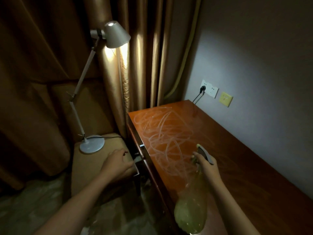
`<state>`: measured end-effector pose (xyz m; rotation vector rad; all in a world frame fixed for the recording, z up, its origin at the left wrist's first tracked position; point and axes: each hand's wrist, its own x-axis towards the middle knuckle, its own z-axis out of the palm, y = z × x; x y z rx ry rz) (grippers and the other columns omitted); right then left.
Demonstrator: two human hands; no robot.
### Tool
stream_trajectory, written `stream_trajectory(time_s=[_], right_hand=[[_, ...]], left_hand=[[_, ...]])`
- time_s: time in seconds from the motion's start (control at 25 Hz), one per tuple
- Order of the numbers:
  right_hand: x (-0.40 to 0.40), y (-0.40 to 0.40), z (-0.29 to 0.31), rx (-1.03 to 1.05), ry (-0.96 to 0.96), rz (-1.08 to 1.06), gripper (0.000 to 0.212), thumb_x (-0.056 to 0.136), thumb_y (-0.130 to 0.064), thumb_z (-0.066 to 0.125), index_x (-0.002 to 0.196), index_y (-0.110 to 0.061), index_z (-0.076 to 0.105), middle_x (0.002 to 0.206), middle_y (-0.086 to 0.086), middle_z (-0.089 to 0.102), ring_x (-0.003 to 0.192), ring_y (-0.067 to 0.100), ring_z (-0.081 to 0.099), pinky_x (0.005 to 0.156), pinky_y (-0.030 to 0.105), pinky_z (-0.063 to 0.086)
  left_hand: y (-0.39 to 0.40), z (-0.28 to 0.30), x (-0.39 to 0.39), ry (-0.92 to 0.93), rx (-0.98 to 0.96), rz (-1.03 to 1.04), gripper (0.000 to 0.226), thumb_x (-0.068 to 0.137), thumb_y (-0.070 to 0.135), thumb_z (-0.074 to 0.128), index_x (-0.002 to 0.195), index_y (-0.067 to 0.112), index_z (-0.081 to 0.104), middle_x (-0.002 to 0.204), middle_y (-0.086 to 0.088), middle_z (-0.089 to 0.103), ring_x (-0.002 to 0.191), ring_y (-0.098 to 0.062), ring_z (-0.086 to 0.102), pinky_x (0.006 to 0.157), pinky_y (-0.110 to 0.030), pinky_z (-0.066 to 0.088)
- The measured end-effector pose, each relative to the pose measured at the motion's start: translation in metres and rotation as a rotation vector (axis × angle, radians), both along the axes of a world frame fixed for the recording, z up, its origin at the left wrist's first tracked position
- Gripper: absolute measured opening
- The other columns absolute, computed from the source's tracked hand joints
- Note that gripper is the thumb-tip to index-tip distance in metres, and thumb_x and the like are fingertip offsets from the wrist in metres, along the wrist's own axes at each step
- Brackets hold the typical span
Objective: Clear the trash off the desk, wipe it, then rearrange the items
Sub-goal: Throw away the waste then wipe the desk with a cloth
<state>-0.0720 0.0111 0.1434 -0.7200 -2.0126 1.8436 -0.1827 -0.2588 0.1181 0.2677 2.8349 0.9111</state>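
Note:
A glossy reddish-brown desk (pixel 237 150) runs along the wall, its left part covered in looping whitish streaks (pixel 162 133). My right hand (pixel 205 166) grips the neck of a spray bottle (pixel 192 209) filled with yellowish liquid, its nozzle head (pixel 205 154) pointing over the desktop. My left hand (pixel 118 161) reaches down to the left of the desk with fingers slightly spread, resting at the edge of a padded chair seat (pixel 91 167) beside a slightly pulled-out drawer (pixel 138 165). It holds nothing.
A lit white desk lamp (pixel 116 35) stands with its round base (pixel 92 144) on the chair seat, cable trailing right. Golden curtains (pixel 144 56) hang behind. A wall socket (pixel 209 89) with a black plug and a yellow plate (pixel 226 99) sit above the desk's far end.

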Motion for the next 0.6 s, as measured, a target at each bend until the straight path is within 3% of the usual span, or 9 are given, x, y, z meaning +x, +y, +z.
stream_trajectory(time_s=[0.16,0.32,0.6], right_hand=[[-0.063,0.007,-0.010,0.071,0.010,-0.110,0.013,0.093,-0.012,0.057,0.082,-0.013,0.064,0.076,0.009,0.062,0.072,0.020,0.058,0.061,0.028,0.043],[-0.151,0.035,-0.027,0.109,-0.080,-0.127,0.019,0.094,-0.015,0.054,0.082,0.000,0.061,0.072,0.011,0.056,0.061,0.016,0.050,0.054,0.023,0.039],[-0.281,0.066,-0.045,0.130,-0.119,-0.237,0.028,0.094,-0.012,0.050,0.066,-0.006,0.049,0.056,0.002,0.043,0.050,0.014,0.038,0.049,0.027,0.031]], left_hand=[[0.041,-0.002,-0.075,0.018,0.005,-0.154,0.050,0.077,0.031,0.070,0.123,0.016,0.057,0.117,-0.005,0.060,0.104,-0.016,0.055,0.082,-0.027,0.044],[0.083,-0.014,-0.164,0.026,-0.117,-0.293,0.055,0.080,0.039,0.066,0.129,0.019,0.052,0.121,-0.002,0.056,0.112,-0.019,0.051,0.090,-0.033,0.045],[0.137,0.001,-0.314,0.073,-0.204,-0.360,0.056,0.080,0.045,0.064,0.129,0.022,0.051,0.122,0.001,0.055,0.116,-0.017,0.048,0.094,-0.031,0.043]])
